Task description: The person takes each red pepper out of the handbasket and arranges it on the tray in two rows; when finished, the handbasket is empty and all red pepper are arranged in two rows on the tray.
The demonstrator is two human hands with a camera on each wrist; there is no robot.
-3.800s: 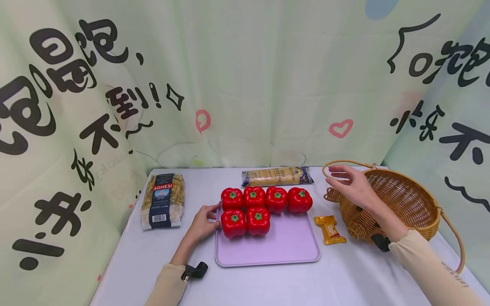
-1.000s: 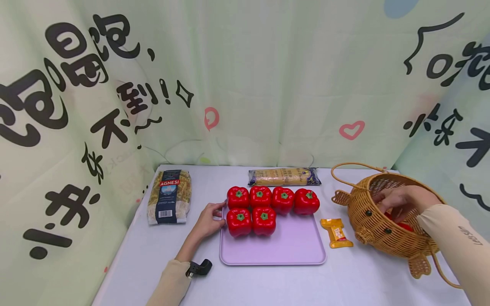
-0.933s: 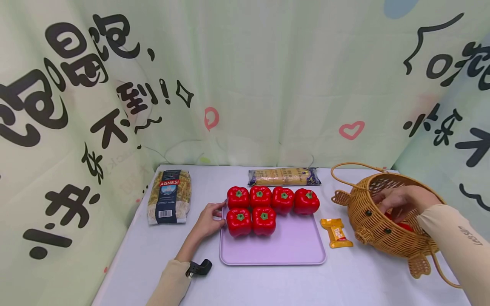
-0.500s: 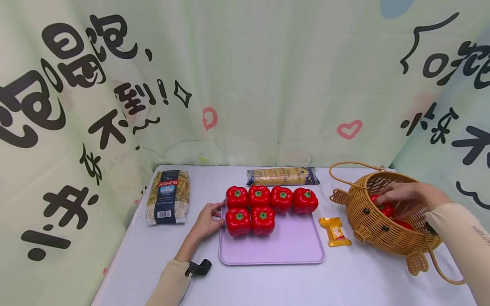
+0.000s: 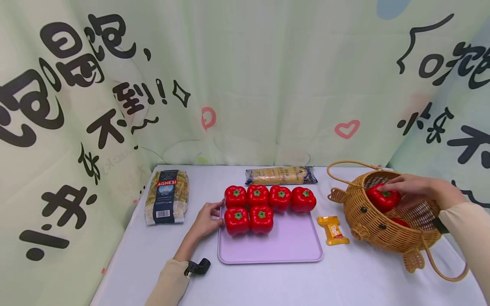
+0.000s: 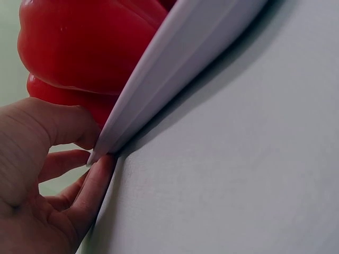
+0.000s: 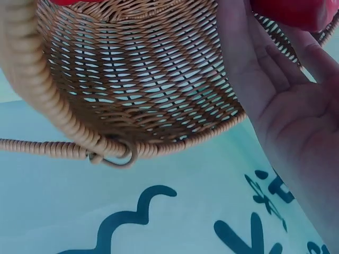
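My right hand [image 5: 415, 190] grips a red bell pepper [image 5: 382, 199] with a green stem at the mouth of the wicker basket [image 5: 369, 227], which has an animal face. Deeper in the basket shows another red pepper [image 5: 400, 222]. At the left, my left hand [image 5: 205, 221] pinches the rim of the lilac tray [image 5: 283, 248]; the left wrist view has the thumb [image 6: 79, 124] over the rim and fingers under it. Several red bell peppers stand in two rows on the tray, four-lobed with stems up, the front row [image 5: 261, 220] holding two.
A bag of Agnesi pasta [image 5: 166, 197] lies at the left. Behind the tray lies a long pack of noodles [image 5: 281, 175]. Between tray and basket is a small orange packet [image 5: 333, 230]. The basket's handle [image 5: 445, 276] hangs over the table at the right.
My right hand went into the basket and has now lifted a bell pepper up to its rim. The basket has turned its face toward the tray. The left hand stays at the tray.
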